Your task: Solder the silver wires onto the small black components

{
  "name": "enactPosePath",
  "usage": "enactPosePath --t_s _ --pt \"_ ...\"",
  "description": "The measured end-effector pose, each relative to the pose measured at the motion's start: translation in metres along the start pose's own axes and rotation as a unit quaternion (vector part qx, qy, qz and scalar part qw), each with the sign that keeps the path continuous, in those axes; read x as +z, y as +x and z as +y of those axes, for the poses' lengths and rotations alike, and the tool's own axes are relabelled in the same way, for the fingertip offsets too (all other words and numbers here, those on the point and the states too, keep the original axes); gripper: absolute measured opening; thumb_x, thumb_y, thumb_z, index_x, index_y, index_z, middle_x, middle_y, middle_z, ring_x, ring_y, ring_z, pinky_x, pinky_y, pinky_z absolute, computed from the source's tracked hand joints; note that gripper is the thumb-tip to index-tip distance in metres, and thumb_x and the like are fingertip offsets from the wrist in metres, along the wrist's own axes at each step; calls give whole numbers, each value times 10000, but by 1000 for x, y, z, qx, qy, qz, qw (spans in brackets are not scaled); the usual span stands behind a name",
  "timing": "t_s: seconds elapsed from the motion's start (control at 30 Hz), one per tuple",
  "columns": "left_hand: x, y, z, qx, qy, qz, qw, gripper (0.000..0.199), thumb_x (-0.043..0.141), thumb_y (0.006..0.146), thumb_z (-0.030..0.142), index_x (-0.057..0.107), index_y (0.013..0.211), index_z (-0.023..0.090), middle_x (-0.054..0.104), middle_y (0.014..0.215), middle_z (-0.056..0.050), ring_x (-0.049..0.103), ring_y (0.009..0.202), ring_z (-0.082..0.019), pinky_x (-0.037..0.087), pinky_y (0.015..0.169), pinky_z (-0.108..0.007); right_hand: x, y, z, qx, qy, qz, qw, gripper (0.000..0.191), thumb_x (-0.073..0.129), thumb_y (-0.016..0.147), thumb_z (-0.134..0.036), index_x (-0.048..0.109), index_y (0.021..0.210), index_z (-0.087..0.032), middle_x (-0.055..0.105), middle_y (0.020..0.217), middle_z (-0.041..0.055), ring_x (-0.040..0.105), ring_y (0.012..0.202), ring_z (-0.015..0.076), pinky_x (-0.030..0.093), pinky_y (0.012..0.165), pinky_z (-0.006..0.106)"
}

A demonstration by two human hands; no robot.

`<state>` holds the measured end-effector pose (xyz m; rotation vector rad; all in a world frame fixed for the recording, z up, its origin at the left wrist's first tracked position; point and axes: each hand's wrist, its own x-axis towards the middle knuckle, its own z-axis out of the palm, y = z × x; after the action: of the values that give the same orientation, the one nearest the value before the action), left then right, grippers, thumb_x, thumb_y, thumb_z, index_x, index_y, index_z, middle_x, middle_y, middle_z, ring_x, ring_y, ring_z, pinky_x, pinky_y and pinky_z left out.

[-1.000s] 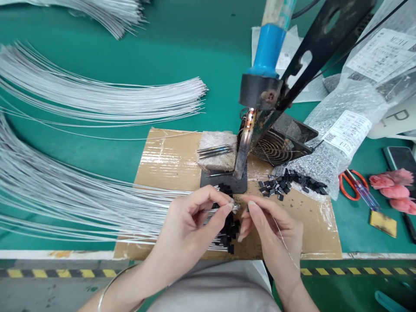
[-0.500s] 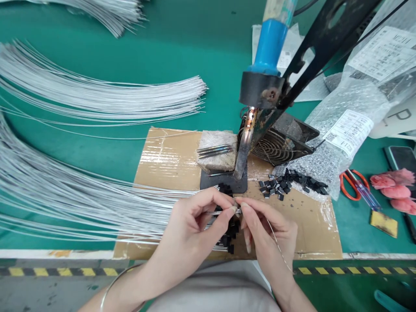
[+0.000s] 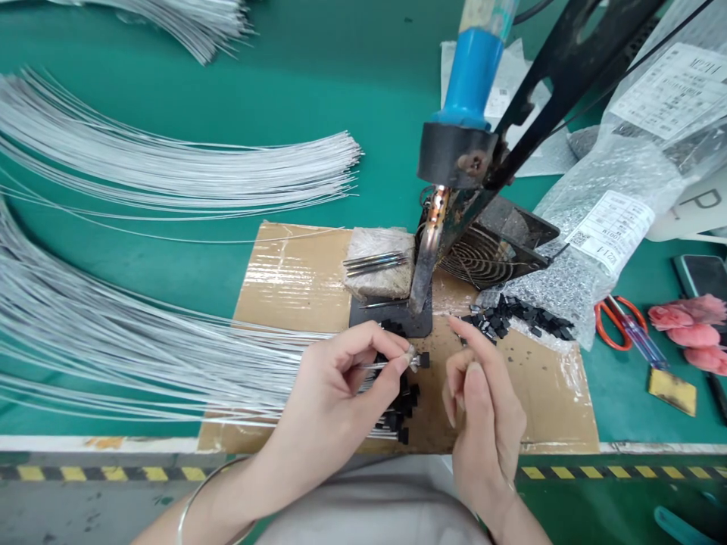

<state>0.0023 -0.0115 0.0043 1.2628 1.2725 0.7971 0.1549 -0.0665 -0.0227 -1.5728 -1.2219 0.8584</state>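
My left hand [image 3: 346, 393] is closed, pinching a thin grey cable near its end. A small black connector [image 3: 422, 360] sticks out to the right past the fingertips on that cable. Apart from it, to the right, my right hand [image 3: 482, 401] has its index finger stretched out and the others partly curled; nothing shows between them. Its fingertip is close to a pile of small black pieces [image 3: 505, 314] on the cardboard. Beneath my left hand runs a bundle of grey cables [image 3: 170, 341], with several black connectors [image 3: 403, 401] at their right ends.
A blue-handled soldering iron [image 3: 469, 76] hangs in a black stand above a stained block [image 3: 378, 265] carrying metal sticks. Behind is a small fan [image 3: 488, 242]. More cables [image 3: 255, 170] lie at the upper left. Bubble-wrap bags [image 3: 602, 204], red-handled scissors [image 3: 616, 322] and a yellow sponge [image 3: 672, 392] are right.
My right hand has let go of the cable end and moved right, its index finger now extended. The black connector is uncovered. My left hand keeps its pinch in nearly the same place.
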Motion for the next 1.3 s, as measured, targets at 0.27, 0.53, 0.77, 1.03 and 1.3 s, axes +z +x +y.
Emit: enactPosePath --t_s 0.27,0.53,0.77,1.03,1.3 --pt "1 7 2 -11 -10 15 1000 122 658 833 176 676 712 176 755 782 -22 622 658 -107 469 585 -187 0 3 1 -90 -83 -12 992 545 440 1024 -183 292 1545 -234 634 793 -32 573 590 139 496 573 273" --pt "-1 10 1 -22 -15 23 999 105 661 819 177 683 717 178 759 782 -29 603 648 -118 448 557 -203 -1 10 2 -160 -190 14 968 201 448 994 -137 405 838 -257 476 712 -37 494 569 134 422 527 272" --pt "1 11 0 -34 -1 19 999 113 653 830 209 681 726 176 760 795 -36 602 633 -124 448 559 -219 8 14 -2 -239 -156 54 957 237 645 891 -27 534 914 -235 632 780 12 585 678 155 497 581 285" --pt "1 13 5 -26 4 22 999 125 643 836 219 685 729 169 767 802 -45 603 630 -127 444 559 -227 11 14 -6 -189 -117 68 973 218 682 866 -42 593 887 -241 768 1079 74 762 931 185 622 793 313" --pt "-2 20 11 -10 31 30 999 138 641 844 226 677 724 166 739 763 -36 548 578 -115 349 487 -240 12 19 -3 -118 -7 37 992 180 683 893 -73 601 886 -232 804 1111 86 794 956 205 650 838 349"
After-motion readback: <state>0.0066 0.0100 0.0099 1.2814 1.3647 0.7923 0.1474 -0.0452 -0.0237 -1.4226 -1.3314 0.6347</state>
